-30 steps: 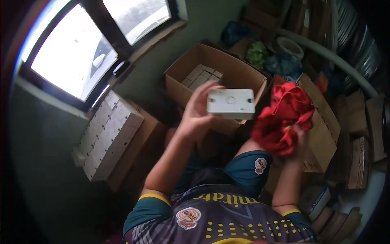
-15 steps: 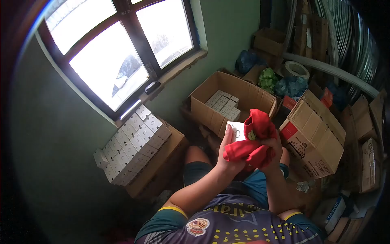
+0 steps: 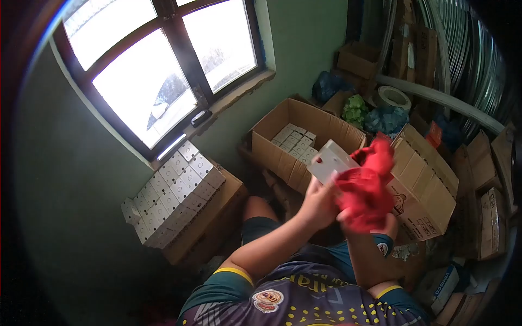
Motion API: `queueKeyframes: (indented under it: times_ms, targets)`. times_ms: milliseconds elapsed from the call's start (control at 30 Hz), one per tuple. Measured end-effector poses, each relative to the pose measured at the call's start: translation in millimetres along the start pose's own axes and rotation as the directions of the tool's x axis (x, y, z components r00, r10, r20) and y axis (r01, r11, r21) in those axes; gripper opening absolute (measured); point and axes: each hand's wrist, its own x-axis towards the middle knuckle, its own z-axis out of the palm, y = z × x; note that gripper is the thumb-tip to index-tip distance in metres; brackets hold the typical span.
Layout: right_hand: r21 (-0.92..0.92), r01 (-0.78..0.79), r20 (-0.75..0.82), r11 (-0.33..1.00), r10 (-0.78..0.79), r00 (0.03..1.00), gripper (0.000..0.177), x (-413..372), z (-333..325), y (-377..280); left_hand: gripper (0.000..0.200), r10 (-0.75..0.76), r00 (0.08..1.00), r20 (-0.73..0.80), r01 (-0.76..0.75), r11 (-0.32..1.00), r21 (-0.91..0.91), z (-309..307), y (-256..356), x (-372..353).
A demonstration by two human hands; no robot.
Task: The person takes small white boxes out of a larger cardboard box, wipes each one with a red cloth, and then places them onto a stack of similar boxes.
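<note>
A small white box (image 3: 330, 157) with a dark reddish spot on its face is tilted up in front of me. My left hand (image 3: 319, 202) is closed around its lower end. A bunched red cloth (image 3: 365, 198) lies against the box's right side, slightly blurred by motion. My right hand (image 3: 349, 220) is wrapped in the cloth and grips it, with most of its fingers hidden underneath. Just beyond my hands, an open cardboard box (image 3: 296, 169) contains several similar white boxes (image 3: 295, 142).
To the left, rows of white boxes (image 3: 173, 187) stand on a closed carton (image 3: 209, 220) below the window. At the right leans a printed carton (image 3: 427, 187). Plastic bags (image 3: 354, 111), a tape roll (image 3: 394, 98) and coiled tubing (image 3: 473, 60) fill the back right.
The white box has turned and tilted, showing a different face, and sits slightly further right. My right hand has shifted the red cloth right, uncovering more of the box.
</note>
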Motion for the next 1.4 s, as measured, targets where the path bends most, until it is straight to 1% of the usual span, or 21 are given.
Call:
queueKeyframes:
  times_ms: [33,200,300,400,500,567,600,667,800,867,933,967,1000,1033,1100,1133,1167,1200,1233,1333,1400]
  targets:
    - [-0.015,0.024,0.031,1.000,-0.023,0.999,0.052,-2,11,-2,0.040,0.135,0.989,0.063,-0.142,0.981,0.132,-11,7,12]
    - [-0.466,0.548,0.195,0.695,-0.523,0.829,0.062,11,32,-14,0.046,-0.012,0.984,0.179,-0.018,0.986,0.163,-5,-12,27]
    - [-0.450,0.530,0.114,0.718,-0.543,0.832,0.068,26,21,-29,0.049,0.297,0.853,0.429,-0.521,0.500,0.692,-19,-28,21]
    - [0.010,0.211,0.000,0.977,-0.211,0.977,0.064,28,-18,-18,0.055,0.285,0.883,0.374,-0.457,0.708,0.539,3,-7,13]
    - [0.706,-0.082,0.076,0.703,0.039,0.996,0.058,59,-74,-6,0.064,0.270,0.931,0.247,-0.320,0.928,0.191,0,0,14]
    - [0.353,0.084,0.009,0.932,-0.093,0.996,0.052,74,-69,-21,0.063,0.324,0.936,0.139,-0.327,0.945,0.000,-12,17,16]
    - [-0.325,0.320,0.020,0.890,-0.331,0.943,0.048,79,-59,-43,0.055,0.355,0.933,0.064,-0.354,0.935,-0.030,-12,35,11]
    - [-0.694,0.284,-0.070,0.661,-0.454,0.888,0.051,92,-52,-62,0.047,0.457,0.890,-0.006,-0.453,0.881,-0.140,-25,57,14]
    - [-0.343,-0.049,-0.275,0.938,-0.050,0.960,0.055,62,-37,-53,0.047,0.500,0.866,-0.023,-0.500,0.861,-0.092,-19,42,23]
    - [0.384,0.012,0.103,0.923,-0.056,0.993,0.063,25,-15,-24,0.048,0.400,0.913,-0.081,-0.408,0.899,-0.161,-2,26,26]
    - [-0.176,0.228,0.357,0.958,-0.154,0.922,0.073,1,8,-8,0.051,0.333,0.936,-0.116,-0.342,0.937,-0.075,3,9,29]
    - [-0.434,0.464,0.483,0.773,-0.235,0.843,0.077,-4,11,-2,0.050,0.308,0.946,-0.097,-0.314,0.948,-0.052,-7,-7,36]
    - [-0.621,0.729,0.673,0.289,-0.281,0.684,0.079,2,-2,1,0.050,0.282,0.956,-0.081,-0.285,0.958,-0.026,-16,-18,38]
    - [-0.610,0.714,0.611,0.344,-0.370,0.700,0.075,13,0,-2,0.049,0.252,0.963,-0.093,-0.231,0.953,0.196,-16,-18,33]
    - [-0.533,0.666,0.364,0.522,-0.569,0.738,0.067,31,9,-6,0.045,0.368,0.827,0.424,-0.560,0.477,0.678,-28,-25,21]
    - [-0.458,0.586,0.231,0.669,-0.547,0.805,0.065,35,5,-6,0.044,0.269,0.880,0.391,-0.473,0.419,0.775,-24,-27,18]
    - [-0.343,0.510,0.093,0.789,-0.512,0.854,0.064,39,2,-6,0.050,0.185,0.938,0.292,-0.307,0.834,0.458,-16,-32,13]
    - [-0.217,0.365,0.044,0.905,-0.364,0.930,0.065,46,-7,-9,0.056,0.097,0.978,0.187,-0.094,0.995,-0.021,-6,-34,7]
    - [-0.081,0.203,0.020,0.976,-0.202,0.979,0.066,50,-12,-11,0.059,0.099,0.981,0.169,-0.094,0.995,-0.038,-3,-30,5]
    - [-0.443,0.469,0.113,0.764,-0.471,0.875,0.061,33,1,-12,0.059,0.124,0.983,0.136,-0.120,0.992,-0.039,9,-10,-2]
    - [-0.156,0.324,-0.040,0.933,-0.334,0.942,0.054,26,-4,-12,0.058,0.199,0.970,0.137,-0.192,0.979,-0.064,6,1,2]
